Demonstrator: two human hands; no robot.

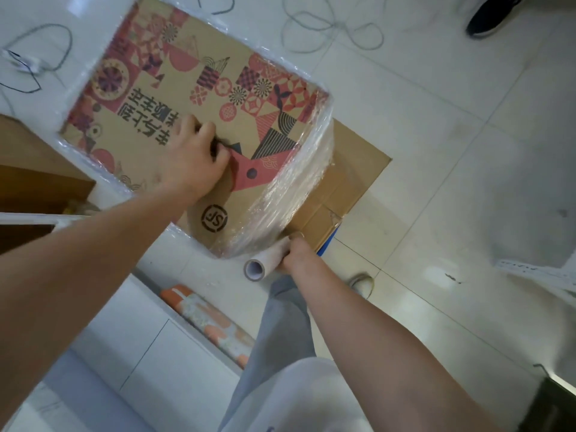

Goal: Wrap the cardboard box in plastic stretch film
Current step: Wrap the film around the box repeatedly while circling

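We see the box [199, 98] on top of a plain carton [349, 188], film [293, 194] already banding its right side; our left hand [193, 160] lies on its printed top with fingers half curled, holding nothing, while our right hand [296, 257] grips the roll [261, 266] at the near corner. We judge the box stiff, light, prone to turning: steady it from the top. Film looks thin, clingy, tearable, so hold the roll's core.
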